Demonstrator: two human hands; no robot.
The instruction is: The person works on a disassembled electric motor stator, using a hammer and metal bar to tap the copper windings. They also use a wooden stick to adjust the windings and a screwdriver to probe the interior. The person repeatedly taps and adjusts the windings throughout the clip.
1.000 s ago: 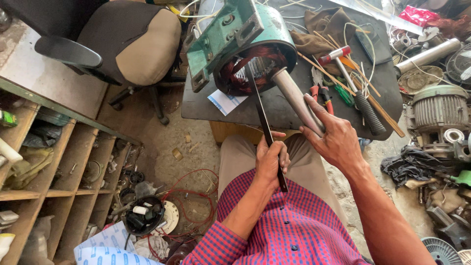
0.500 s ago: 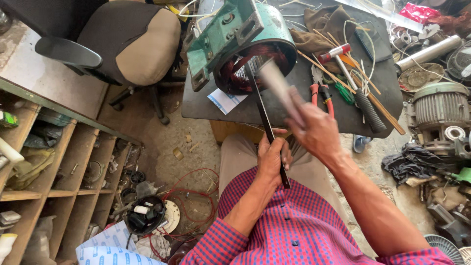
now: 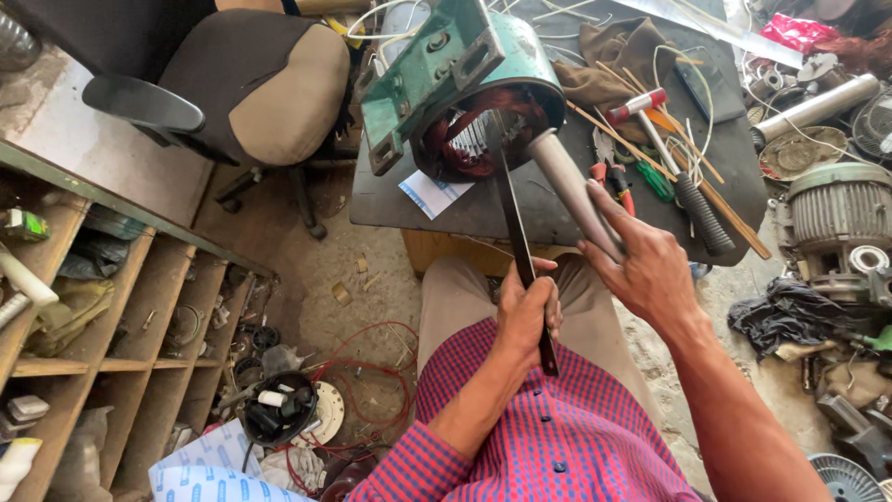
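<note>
Head view, looking down at a seated person's lap and two bare hands over a cluttered workshop floor.

- One wooden shelf unit (image 3: 111, 316) fills the left edge, its open compartments holding small odds and ends.
- One office chair (image 3: 232, 84) stands at upper left, with a strip of bare dirt floor between it and the table.
- One green motor housing (image 3: 446, 74) lies tilted at the near left corner of one dark table (image 3: 483, 209), its open mouth showing copper windings and overhanging the table edge.
- One left hand (image 3: 525, 311) is closed in a fist around one flat dark bar (image 3: 516, 232), whose upper end reaches into the housing's mouth.
- One right hand (image 3: 646, 265) is wrapped around the lower end of one grey handle (image 3: 571, 191), which slants up to the housing's rim just beside the bar.
- One red-headed hammer (image 3: 674, 172) lies on the table to the right, among several loose sticks and hand tools.
- One grey ribbed motor (image 3: 836, 223) sits at the right edge, crowded by scrap.
</note>
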